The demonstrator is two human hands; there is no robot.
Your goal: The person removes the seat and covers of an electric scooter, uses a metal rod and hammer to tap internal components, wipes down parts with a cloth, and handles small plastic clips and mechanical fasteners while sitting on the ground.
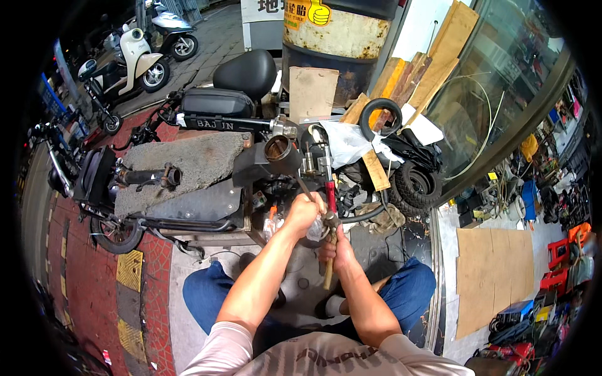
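Observation:
My left hand [302, 216] is wrapped round a dark metal rod [303, 187]. The rod slants up and away toward the wide round tube [277, 149] on the dark frame part of a scooter; whether its tip touches the tube I cannot tell. In my right hand [338, 249] is a hammer with a wooden handle [328, 274]. Its head [331, 219] is close beside my left fist, near the rod's lower end. Just beyond the hammer head is a red cylinder [330, 191] with silver fittings above it.
An electric scooter with a rough grey footboard mat [188, 164] and black seat [244, 74] lies to the left. Beyond stand a rusty drum [335, 47] and wooden boards [433, 56]. Tyres [414, 188] lie at right, with cardboard [495, 276] on the floor nearer me.

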